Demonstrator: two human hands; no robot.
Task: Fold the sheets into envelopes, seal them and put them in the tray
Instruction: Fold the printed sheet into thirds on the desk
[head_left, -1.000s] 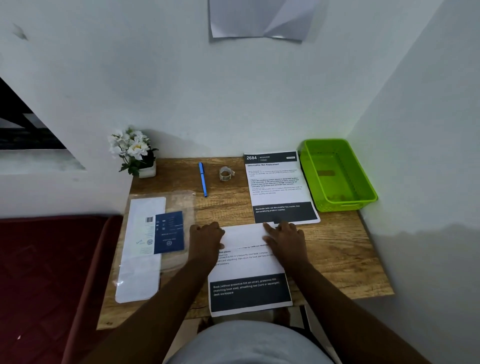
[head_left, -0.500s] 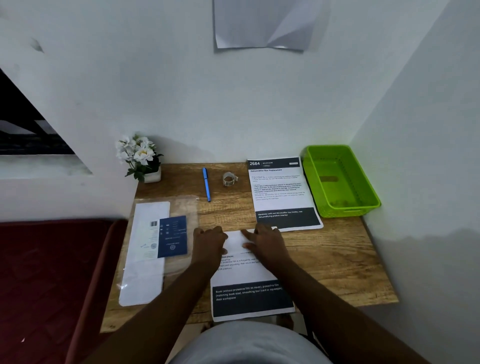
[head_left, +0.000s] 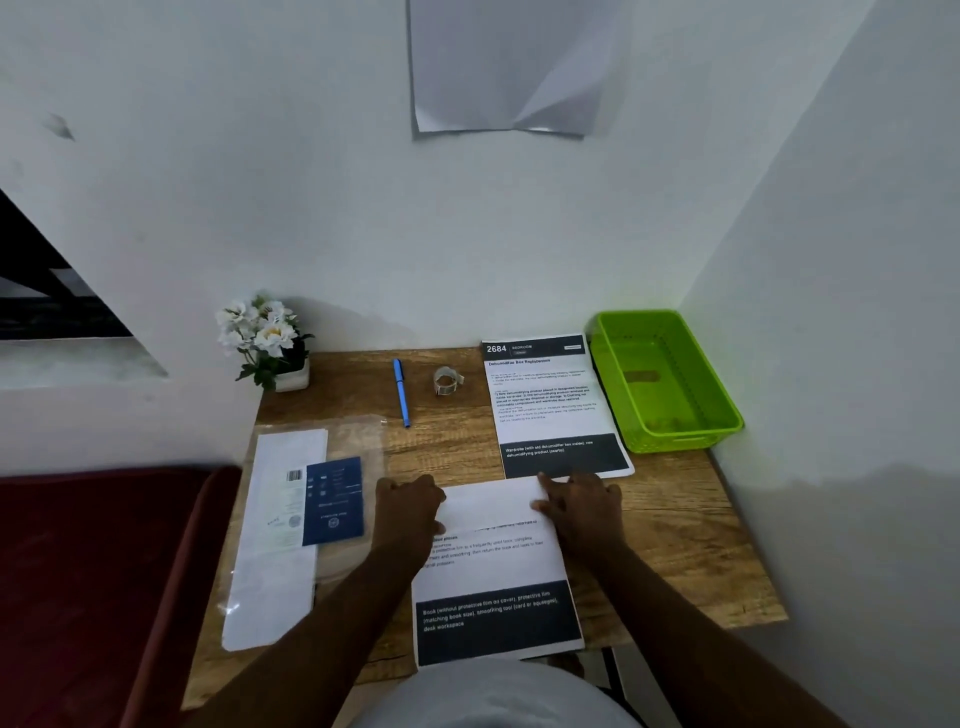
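Sheet (head_left: 493, 566) lies at 6 o'clock on the desk (head_left: 691, 540), long axis 12-to-6, top edge folded toward the person; left hand (head_left: 408, 512) and right hand (head_left: 584, 506) press flat on the fold's ends, hands apart, clamping nothing; green tray (head_left: 670, 382) sits at 2 o'clock, nearer the right hand; second sheet (head_left: 550, 405) at 12 between.

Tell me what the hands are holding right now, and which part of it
Both hands press the folded-over top flap of the near sheet flat on the table: left hand at its left edge, right hand at its right. Nothing is lifted.
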